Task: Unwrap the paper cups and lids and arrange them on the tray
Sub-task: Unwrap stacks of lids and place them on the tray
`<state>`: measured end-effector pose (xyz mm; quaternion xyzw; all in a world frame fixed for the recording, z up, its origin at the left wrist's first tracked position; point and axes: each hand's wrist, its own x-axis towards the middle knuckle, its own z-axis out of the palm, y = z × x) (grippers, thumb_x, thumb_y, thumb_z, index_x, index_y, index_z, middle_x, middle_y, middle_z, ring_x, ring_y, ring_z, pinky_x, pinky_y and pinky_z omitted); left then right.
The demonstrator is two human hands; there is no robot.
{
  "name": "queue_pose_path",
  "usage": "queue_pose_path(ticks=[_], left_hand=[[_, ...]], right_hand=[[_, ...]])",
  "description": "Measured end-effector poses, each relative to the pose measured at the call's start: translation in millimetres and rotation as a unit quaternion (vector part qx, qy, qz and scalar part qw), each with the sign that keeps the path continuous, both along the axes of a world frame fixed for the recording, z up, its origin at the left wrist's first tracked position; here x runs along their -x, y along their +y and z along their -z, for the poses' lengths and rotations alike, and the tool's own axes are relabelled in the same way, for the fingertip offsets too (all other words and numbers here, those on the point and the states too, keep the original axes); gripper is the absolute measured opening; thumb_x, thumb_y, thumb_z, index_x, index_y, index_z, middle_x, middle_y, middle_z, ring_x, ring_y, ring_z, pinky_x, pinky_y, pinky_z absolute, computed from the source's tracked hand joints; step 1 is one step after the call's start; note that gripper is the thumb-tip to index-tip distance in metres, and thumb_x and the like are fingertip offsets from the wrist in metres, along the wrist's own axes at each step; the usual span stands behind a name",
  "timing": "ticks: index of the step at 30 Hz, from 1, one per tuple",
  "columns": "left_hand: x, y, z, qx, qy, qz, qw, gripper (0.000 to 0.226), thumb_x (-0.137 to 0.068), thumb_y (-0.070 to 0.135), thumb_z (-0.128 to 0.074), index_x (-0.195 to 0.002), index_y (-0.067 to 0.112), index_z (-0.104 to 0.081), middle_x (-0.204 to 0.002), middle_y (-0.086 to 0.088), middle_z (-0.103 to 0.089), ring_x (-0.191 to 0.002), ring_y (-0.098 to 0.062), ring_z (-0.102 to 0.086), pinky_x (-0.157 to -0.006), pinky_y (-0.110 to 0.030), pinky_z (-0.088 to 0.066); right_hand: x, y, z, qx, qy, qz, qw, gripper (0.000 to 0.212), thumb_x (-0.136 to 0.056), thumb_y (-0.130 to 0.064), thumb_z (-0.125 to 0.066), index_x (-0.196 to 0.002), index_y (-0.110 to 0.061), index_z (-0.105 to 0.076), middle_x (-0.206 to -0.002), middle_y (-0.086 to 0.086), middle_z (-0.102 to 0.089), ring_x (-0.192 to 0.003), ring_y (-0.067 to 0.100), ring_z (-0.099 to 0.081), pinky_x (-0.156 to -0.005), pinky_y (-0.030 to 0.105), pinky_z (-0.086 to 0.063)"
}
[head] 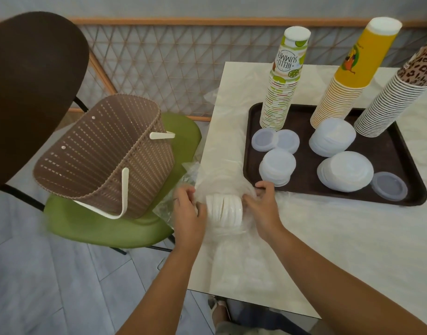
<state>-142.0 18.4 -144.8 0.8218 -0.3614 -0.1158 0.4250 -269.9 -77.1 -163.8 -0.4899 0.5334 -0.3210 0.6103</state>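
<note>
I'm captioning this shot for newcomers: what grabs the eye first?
Three tall stacks of paper cups tower at the back of the dark tray, with piles of lids in front. At the table's near edge, both hands grip a plastic-wrapped roll of white lids.

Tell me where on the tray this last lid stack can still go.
Bare patches on the tray: the middle strip between the small lid stacks and the large lid stacks, and the right side beside the leopard cup stack. The back row of cups and the left lids are crowded.
</note>
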Motion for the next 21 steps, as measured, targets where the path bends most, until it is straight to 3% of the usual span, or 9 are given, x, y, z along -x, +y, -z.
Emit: queue_pose_path(ticks=[1,3,6,8,10,12,16,18,21], left_hand=[[7,4,-3,0.031,0.003,0.001,1.0,0.023,-0.084,0.012,-0.051,-0.106,0.011,-0.044,-0.097,-0.004,-0.048,-0.087,-0.017,-0.046,-0.075,-0.021,-0.037],[20,8,-6,0.038,-0.023,0.008,0.999,0.039,-0.085,0.034,-0.048,-0.116,0.01,-0.048,-0.114,-0.005,-0.048,-0.102,-0.013,-0.042,-0.086,-0.021,-0.035],[26,7,-3,-0.005,-0.17,0.0,0.985,0.051,-0.083,0.046,-0.051,-0.123,0.015,-0.053,-0.128,-0.011,-0.044,-0.112,-0.021,-0.036,-0.09,-0.034,-0.039],[25,6,1,0.005,-0.266,0.02,0.964,0.048,-0.083,0.044,-0.056,-0.121,0.014,-0.054,-0.128,-0.014,-0.042,-0.114,-0.028,-0.039,-0.094,-0.038,-0.039],[28,4,4,0.016,-0.318,0.061,0.946,0.049,-0.083,0.044,-0.059,-0.121,0.014,-0.052,-0.127,-0.015,-0.043,-0.116,-0.031,-0.043,-0.096,-0.042,-0.041],[32,5,7,-0.013,-0.313,0.092,0.945,0.056,-0.078,0.055,-0.059,-0.121,0.019,-0.051,-0.127,-0.013,-0.045,-0.116,-0.032,-0.044,-0.093,-0.044,-0.044],[35,5,13,-0.083,-0.254,0.093,0.959,0.064,-0.07,0.068,-0.057,-0.116,0.024,-0.05,-0.129,-0.013,-0.042,-0.115,-0.036,-0.043,-0.09,-0.046,-0.044],[34,1,15,-0.071,-0.218,0.072,0.971,0.054,-0.068,0.053,-0.068,-0.112,0.025,-0.055,-0.132,-0.018,-0.039,-0.119,-0.035,-0.037,-0.093,-0.044,-0.042],[33,0,12,-0.043,-0.124,0.036,0.991,0.051,-0.06,0.025,-0.08,-0.107,0.028,-0.059,-0.137,-0.017,-0.029,-0.123,-0.029,-0.029,-0.098,-0.032,-0.035]], right_hand=[[1,1,-1,0.051,0.019,-0.007,0.999,0.038,-0.084,0.002,-0.059,-0.108,-0.023,-0.043,-0.098,-0.004,-0.053,-0.089,0.009,-0.055,-0.077,0.02,-0.046],[1,5,-1,0.165,0.051,-0.041,0.984,0.045,-0.083,0.009,-0.054,-0.104,-0.03,-0.046,-0.105,-0.004,-0.052,-0.098,-0.002,-0.05,-0.085,0.016,-0.041],[2,13,0,0.278,0.114,-0.103,0.948,0.051,-0.083,0.015,-0.051,-0.112,-0.026,-0.06,-0.119,0.004,-0.044,-0.104,-0.018,-0.041,-0.089,0.001,-0.032],[0,14,6,0.323,0.152,-0.122,0.926,0.045,-0.086,0.01,-0.054,-0.121,-0.019,-0.061,-0.121,-0.001,-0.038,-0.099,-0.017,-0.043,-0.085,-0.002,-0.033],[-1,15,9,0.311,0.157,-0.13,0.928,0.032,-0.089,-0.009,-0.062,-0.115,-0.027,-0.06,-0.108,-0.005,-0.046,-0.077,-0.007,-0.05,-0.073,0.004,-0.04],[-3,12,12,0.301,0.226,-0.131,0.917,0.018,-0.088,-0.029,-0.064,-0.101,-0.028,-0.052,-0.084,-0.003,-0.05,-0.064,0.003,-0.051,-0.06,0.013,-0.043],[-1,4,27,0.308,0.29,-0.148,0.894,0.027,-0.091,-0.039,-0.056,-0.091,-0.012,-0.051,-0.091,-0.002,-0.048,-0.081,0.007,-0.046,-0.072,0.024,-0.042],[1,3,25,0.291,0.316,-0.182,0.885,0.023,-0.092,-0.03,-0.057,-0.105,-0.012,-0.058,-0.101,0.002,-0.05,-0.091,0.013,-0.048,-0.079,0.024,-0.042],[5,5,19,0.395,0.312,-0.191,0.843,0.067,-0.079,-0.005,-0.066,-0.14,-0.021,-0.043,-0.126,0.007,-0.043,-0.107,0.021,-0.045,-0.093,0.028,-0.042]])
